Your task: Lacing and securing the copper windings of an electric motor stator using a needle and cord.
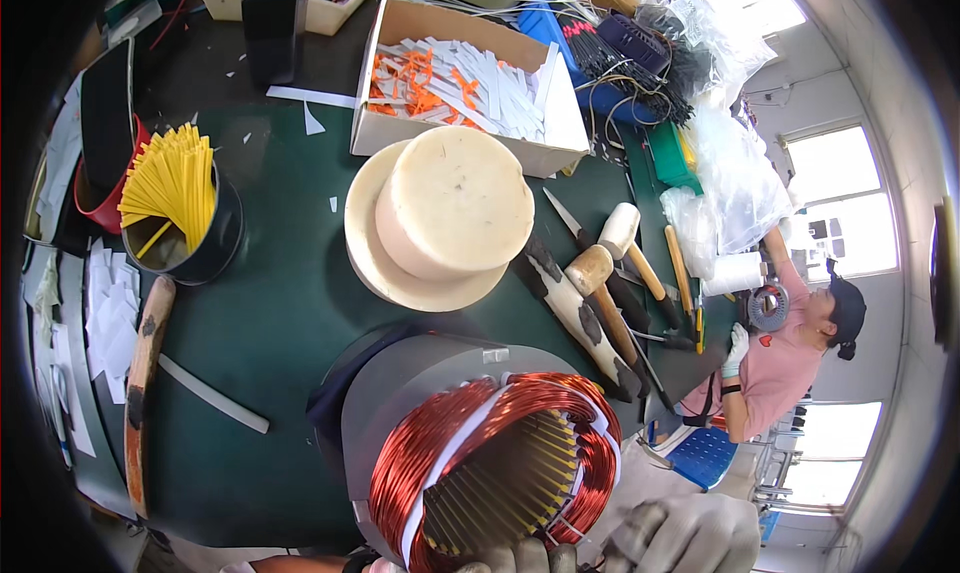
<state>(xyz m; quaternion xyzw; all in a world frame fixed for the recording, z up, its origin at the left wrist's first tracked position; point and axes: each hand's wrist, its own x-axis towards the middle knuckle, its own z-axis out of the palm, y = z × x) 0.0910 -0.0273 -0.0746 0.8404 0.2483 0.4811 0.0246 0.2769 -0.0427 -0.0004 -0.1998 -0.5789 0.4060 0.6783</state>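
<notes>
A motor stator [400, 373] in a grey casing lies at the front of the bench, its open end facing me. Red copper windings [430, 453] bulge from that end, bound with white tape. Yellow-tipped slot liners [540, 458] line the bore. My left hand [518, 558], in a greyish glove, has its fingers bent against the near lower edge of the windings; the palm is cut off by the picture's edge. Just right of the windings, my gloved right hand [690, 535] is closed with curled fingers. What it holds, if anything, is hidden.
Behind the stator stands a cream stepped block [455, 203]. A carton [560, 143] of paper strips is beyond it. Mallets [620, 229] and a paint-worn bar [575, 318] lie right; a wooden stick [145, 393] and a pot [225, 223] of yellow strips, left. A co-worker [780, 363] works at right.
</notes>
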